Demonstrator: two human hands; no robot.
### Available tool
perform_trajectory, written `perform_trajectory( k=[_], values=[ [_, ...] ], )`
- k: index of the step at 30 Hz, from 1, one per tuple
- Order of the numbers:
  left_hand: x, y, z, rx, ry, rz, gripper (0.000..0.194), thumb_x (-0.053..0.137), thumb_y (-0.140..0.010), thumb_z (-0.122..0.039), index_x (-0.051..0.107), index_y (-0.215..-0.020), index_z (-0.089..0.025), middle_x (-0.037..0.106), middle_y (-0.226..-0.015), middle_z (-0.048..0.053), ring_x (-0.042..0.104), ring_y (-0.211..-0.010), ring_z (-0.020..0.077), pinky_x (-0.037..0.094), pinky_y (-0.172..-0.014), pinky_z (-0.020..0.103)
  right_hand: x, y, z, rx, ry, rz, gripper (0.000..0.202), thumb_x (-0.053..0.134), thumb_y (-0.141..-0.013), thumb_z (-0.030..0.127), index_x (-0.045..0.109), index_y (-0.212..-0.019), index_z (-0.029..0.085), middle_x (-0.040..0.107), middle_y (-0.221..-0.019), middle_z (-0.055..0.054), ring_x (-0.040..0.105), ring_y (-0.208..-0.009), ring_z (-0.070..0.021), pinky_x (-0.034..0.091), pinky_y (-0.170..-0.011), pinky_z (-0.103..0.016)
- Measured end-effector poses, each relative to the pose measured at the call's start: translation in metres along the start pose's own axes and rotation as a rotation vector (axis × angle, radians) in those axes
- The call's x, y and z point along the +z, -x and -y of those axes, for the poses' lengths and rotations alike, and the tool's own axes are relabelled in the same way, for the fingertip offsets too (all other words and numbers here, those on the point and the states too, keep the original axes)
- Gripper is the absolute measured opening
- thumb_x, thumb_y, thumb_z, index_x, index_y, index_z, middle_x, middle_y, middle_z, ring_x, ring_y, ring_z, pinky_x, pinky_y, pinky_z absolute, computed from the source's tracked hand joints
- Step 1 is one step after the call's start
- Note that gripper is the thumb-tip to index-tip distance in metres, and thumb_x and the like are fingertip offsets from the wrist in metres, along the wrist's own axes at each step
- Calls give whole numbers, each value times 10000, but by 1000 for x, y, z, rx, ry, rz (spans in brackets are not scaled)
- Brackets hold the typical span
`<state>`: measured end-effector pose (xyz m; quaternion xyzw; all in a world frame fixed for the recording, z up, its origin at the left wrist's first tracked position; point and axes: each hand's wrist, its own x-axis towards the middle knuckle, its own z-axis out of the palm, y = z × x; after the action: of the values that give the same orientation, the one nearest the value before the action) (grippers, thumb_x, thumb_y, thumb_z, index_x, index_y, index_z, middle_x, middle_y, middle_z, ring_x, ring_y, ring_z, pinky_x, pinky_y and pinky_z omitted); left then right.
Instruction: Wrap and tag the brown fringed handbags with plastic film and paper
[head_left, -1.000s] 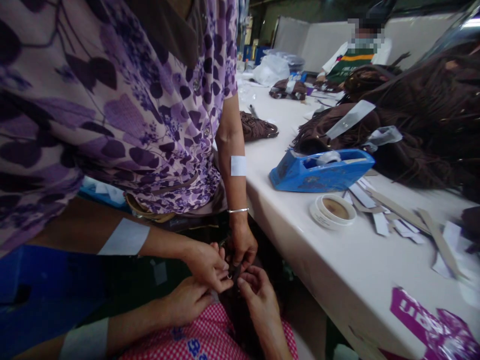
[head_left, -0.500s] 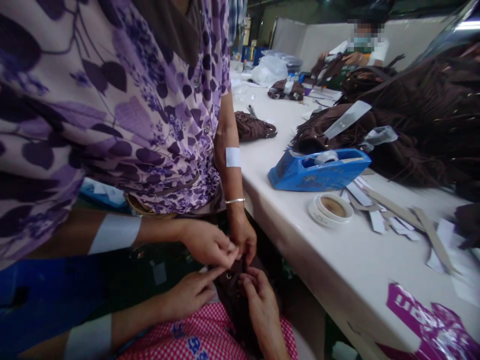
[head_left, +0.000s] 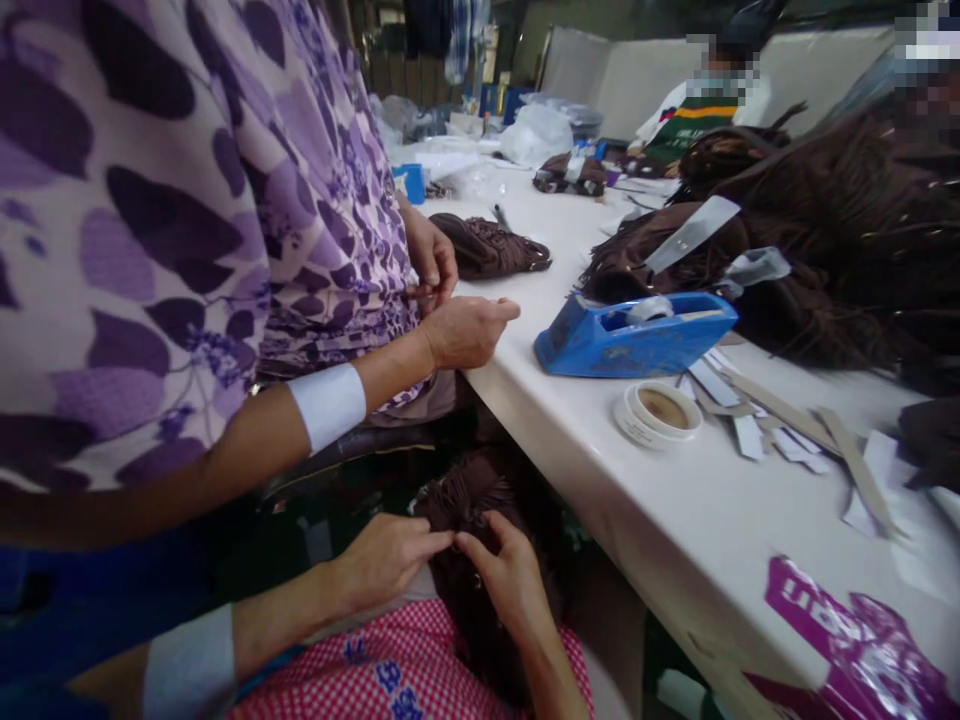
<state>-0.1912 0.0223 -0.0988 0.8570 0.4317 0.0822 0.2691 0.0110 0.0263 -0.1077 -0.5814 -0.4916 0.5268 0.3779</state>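
Observation:
A dark brown fringed leather-like item (head_left: pixel 480 480), with small metal eyelets, lies across my lap. My left hand (head_left: pixel 394 555) comes in from the left; its index finger is stretched to the item, its other fingers are curled, and its thumb is hidden. On the other side my right hand (head_left: pixel 510 575) pinches the brown material between thumb and fingers, its thumb tip close to my left fingertip. What small part lies between the fingertips is too dark to make out.
A person in a purple leaf-print top stands close on my left, hands (head_left: pixel 472 335) over the table edge. On the white table (head_left: pixel 585 490) are a blue tape dispenser (head_left: pixel 637 340), a tape roll (head_left: pixel 660 415), paper strips (head_left: pixel 795 420), purple plastic (head_left: pixel 847 640) and piled brown goods (head_left: pixel 825 240).
The other person's hands have left the brown item on my lap and moved up toward the table edge. My hands stay on the item, its fringe now more visible.

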Motion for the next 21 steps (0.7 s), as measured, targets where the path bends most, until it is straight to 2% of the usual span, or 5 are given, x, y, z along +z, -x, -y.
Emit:
perform_trajectory(
  k=[2, 4, 7, 13, 21],
  values=[
    [-7, -7, 1, 48, -130, -53, 331, 521, -936, -236, 640, -1242, -192, 679, -1099, 141, 621, -1019, 308, 509, -880, 464, -2, 1, 1, -19, -43, 58, 189, 709, -738, 346, 739, -857, 202, 748, -832, -29, 665, -794, -230, 514, -743, -301],
    [-10, -16, 5, 136, -166, -86, 461, 650, -868, -278, 586, -1317, -197, 563, -1386, 180, 475, -1286, 396, 388, -1036, 599, -3, 3, 1, -44, -85, 98, 177, 690, -760, 349, 737, -862, 212, 747, -835, -19, 666, -792, -218, 516, -743, -290],
    [-4, -31, 10, 248, -98, -36, 599, 644, -867, -250, 462, -1436, -199, 434, -1546, 156, 268, -1467, 386, 190, -1149, 662, -5, 7, 0, -80, -125, 58, 211, 681, -784, 383, 729, -901, 214, 751, -888, -29, 668, -837, -218, 515, -789, -297],
    [14, -54, 6, 289, 56, -99, 425, 471, -856, -80, 627, -1222, -230, 659, -1335, 67, 472, -1351, 269, 131, -1192, 559, -16, 11, 1, -87, -169, -142, 264, 709, -768, 452, 690, -849, 202, 701, -807, -15, 619, -772, -195, 507, -729, -286],
    [1, -59, -22, 336, -28, -119, 280, 444, -893, -90, 658, -1042, -195, 717, -1063, 82, 569, -1186, 239, 269, -1150, 478, -51, 21, 33, -78, -201, -211, 290, 751, -752, 453, 692, -865, 193, 711, -814, -19, 623, -769, -195, 512, -732, -299]
  ],
)
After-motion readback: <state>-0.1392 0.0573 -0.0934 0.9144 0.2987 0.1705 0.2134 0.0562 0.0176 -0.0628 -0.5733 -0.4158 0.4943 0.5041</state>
